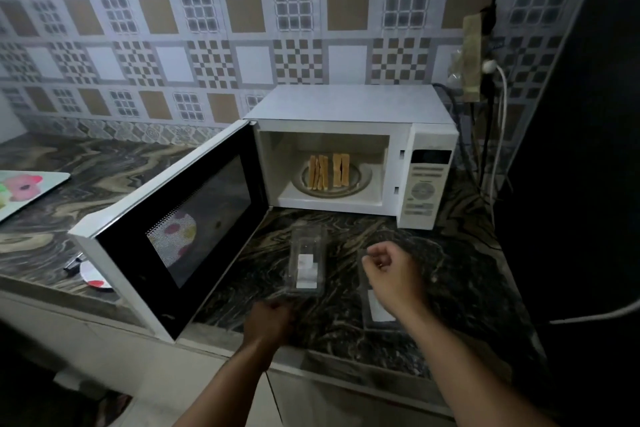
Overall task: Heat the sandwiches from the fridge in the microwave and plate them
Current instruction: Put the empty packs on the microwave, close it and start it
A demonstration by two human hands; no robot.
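Observation:
A white microwave (349, 104) stands on the marbled counter with its door (183, 232) swung wide open to the left. Inside, two groups of toasted sandwiches (329, 172) stand on edge on the round turntable (360, 180). In front of it lie two clear plastic sandwich boxes with white labels: one (306, 263) in the middle and one (375, 312) partly hidden under my right hand. My left hand (272, 321) grips the near end of the middle box. My right hand (391, 270) hovers above the other box, fingers loosely curled, holding nothing.
A flowered tray (31, 187) lies at the far left of the counter. A small flowered plate (93, 276) and a dark pen-like thing sit behind the open door. Cables and a wall socket (478, 59) hang right of the microwave. A white cable (595, 315) crosses the dark right side.

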